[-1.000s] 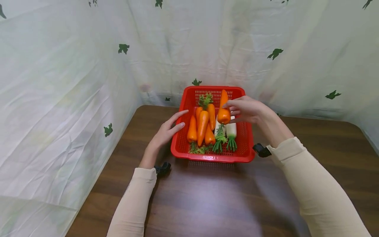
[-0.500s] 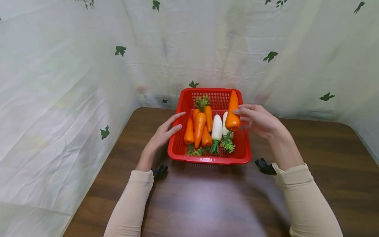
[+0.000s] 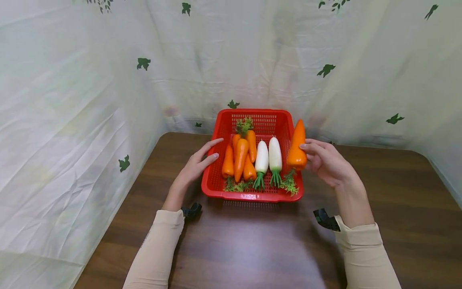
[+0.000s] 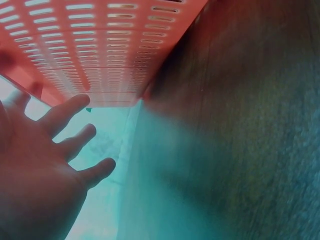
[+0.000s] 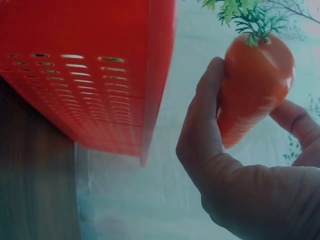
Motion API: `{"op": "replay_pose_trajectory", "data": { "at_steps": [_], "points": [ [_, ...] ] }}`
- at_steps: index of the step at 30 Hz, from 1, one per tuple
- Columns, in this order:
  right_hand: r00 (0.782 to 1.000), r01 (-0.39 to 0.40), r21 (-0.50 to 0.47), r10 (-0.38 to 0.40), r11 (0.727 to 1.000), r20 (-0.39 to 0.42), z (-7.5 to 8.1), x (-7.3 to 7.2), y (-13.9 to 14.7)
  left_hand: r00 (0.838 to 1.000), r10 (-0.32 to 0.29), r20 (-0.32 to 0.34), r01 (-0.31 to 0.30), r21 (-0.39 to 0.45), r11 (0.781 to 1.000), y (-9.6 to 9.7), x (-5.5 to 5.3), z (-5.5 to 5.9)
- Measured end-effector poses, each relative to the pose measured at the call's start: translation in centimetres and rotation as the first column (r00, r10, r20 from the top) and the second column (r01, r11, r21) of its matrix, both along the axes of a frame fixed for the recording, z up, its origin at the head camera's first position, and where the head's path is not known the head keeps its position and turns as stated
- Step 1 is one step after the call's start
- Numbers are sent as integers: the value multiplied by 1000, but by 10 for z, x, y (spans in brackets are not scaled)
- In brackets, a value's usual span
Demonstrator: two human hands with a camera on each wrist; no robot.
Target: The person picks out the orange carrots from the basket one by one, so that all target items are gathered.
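Note:
My right hand (image 3: 330, 162) pinches an orange carrot (image 3: 297, 146) between thumb and fingers, its tip pointing away and its green fronds toward me. In the head view the carrot overlaps the right rim of a red plastic basket (image 3: 249, 196); the right wrist view shows the carrot (image 5: 255, 85) outside the basket wall (image 5: 90, 40). My left hand (image 3: 193, 166) lies at the basket's left rim with fingers extended. In the left wrist view that hand (image 4: 45, 160) has its fingers spread beside the perforated wall (image 4: 100, 50). Several carrots (image 3: 241, 158) and two white radishes (image 3: 275, 154) lie inside the basket.
The basket stands on a dark wood table (image 3: 260, 245) near its far edge. A pale curtain (image 3: 202, 60) with green leaf shapes hangs behind the table and along its left side.
The right hand has carried the carrot rightward and toward me, from over the radishes to the basket's right rim, uncovering both radishes. The left hand stays at the left rim.

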State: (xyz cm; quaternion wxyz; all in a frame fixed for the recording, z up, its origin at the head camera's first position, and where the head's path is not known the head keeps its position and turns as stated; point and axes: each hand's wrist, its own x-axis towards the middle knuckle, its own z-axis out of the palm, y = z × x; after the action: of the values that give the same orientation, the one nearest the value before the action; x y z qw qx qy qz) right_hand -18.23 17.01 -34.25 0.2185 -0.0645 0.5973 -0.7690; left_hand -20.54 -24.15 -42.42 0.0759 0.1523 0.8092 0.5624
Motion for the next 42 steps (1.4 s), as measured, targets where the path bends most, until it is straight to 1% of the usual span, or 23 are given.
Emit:
{"op": "replay_pose_trajectory", "data": {
  "at_steps": [2, 5, 10, 13, 15, 16, 18, 19, 22, 23, 25, 26, 27, 28, 30, 35, 39, 42],
  "points": [
    [1000, 1, -2, -1, 1000, 7, 0, -1, 1, 1000, -1, 1, 1, 3, 1000, -1, 0, 0],
    [1000, 0, 19, 0, 1000, 6, -1, -1, 6, 1000, 0, 8, 0, -1, 1000, -1, 1, -1],
    [1000, 14, 33, -14, 999, 4, -5, -2, 30, 1000, 7, 17, -7, -7, 1000, 0, 1, -1],
    [999, 41, 86, -42, 995, 13, -11, -6, 50, 1000, 5, 15, -5, -11, 1000, 0, 0, 0],
    [998, 65, 144, -66, 987, 8, -19, -10, 62, 1000, 3, 12, -3, -14, 1000, 1, 0, 1],
    [997, 71, 185, -73, 980, 1, -24, -13, 68, 1000, 2, 10, -2, -14, 1000, 1, -1, 1],
    [997, 81, 286, -78, 955, -20, -34, -18, 77, 1000, 2, 7, -2, -14, 1000, 1, -2, 1],
    [996, 89, 320, -86, 943, -22, -40, -21, 80, 1000, 2, 7, -2, -14, 1000, 1, -2, 1],
    [997, 81, 442, -69, 893, -42, -53, -28, 87, 1000, -2, 10, 2, -13, 1000, 1, -2, 2],
    [997, 79, 473, -64, 878, -46, -57, -29, 88, 1000, -2, 12, 2, -12, 1000, 1, -2, 2],
    [997, 73, 509, -58, 858, -46, -63, -32, 89, 1000, -2, 17, 2, -10, 1000, 1, -1, 2],
    [998, 65, 537, -44, 841, -51, -66, -32, 89, 1000, -1, 18, 1, -10, 1000, 1, -1, 2],
    [998, 61, 550, -43, 833, -46, -69, -33, 89, 1000, -1, 20, 1, -10, 1000, 1, -1, 1],
    [998, 60, 560, -44, 827, -42, -71, -34, 89, 1000, 1, 23, -1, -10, 1000, 0, -1, 1],
    [998, 61, 567, -56, 822, -27, -74, -34, 88, 1000, 3, 22, -2, -11, 1000, 0, -1, 0],
    [997, 63, 564, -80, 823, 5, -82, -34, 87, 1000, -2, 18, 2, -4, 1000, 0, 0, -2],
    [996, 72, 577, -89, 813, 2, -85, -34, 86, 1000, -8, 16, 8, 3, 1000, 0, 0, -1],
    [995, 94, 589, -100, 803, -23, -85, -33, 86, 1000, -10, 16, 10, 8, 1000, 0, 0, 0]
  ]
}}
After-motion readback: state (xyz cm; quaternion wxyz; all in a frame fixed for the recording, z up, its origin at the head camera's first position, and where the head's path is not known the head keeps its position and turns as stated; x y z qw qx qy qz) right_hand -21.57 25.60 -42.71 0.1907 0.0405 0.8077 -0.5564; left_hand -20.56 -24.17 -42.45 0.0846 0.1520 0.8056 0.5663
